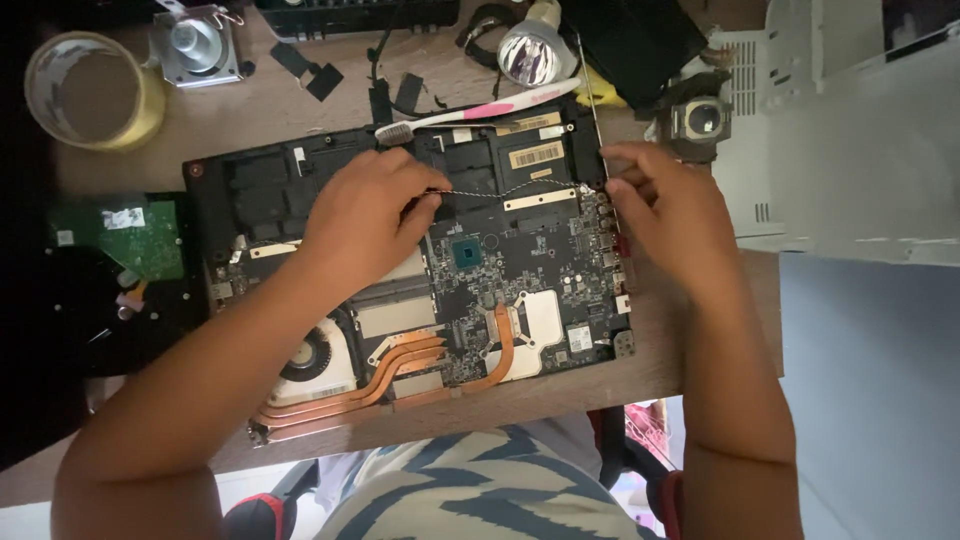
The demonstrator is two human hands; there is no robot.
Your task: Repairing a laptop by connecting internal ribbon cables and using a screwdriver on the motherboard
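Note:
An opened laptop (520,290) lies on the wooden table, its dark circuit board, copper heat pipes (400,365) and fan (315,360) exposed. My left hand (365,215) rests on the board's upper middle and pinches one end of a thin twisted wire (500,192). The wire runs right across the board to my right hand (665,215), which grips its other end at the laptop's right edge. A pink and white toothbrush (480,108) lies on the laptop's top edge, just above my left hand.
A roll of tape (95,90) and a small metal part (195,45) sit at the top left. A green circuit board (135,235) lies left of the laptop. A projector lamp (530,50) is at top centre, a white plastic housing (850,140) at right.

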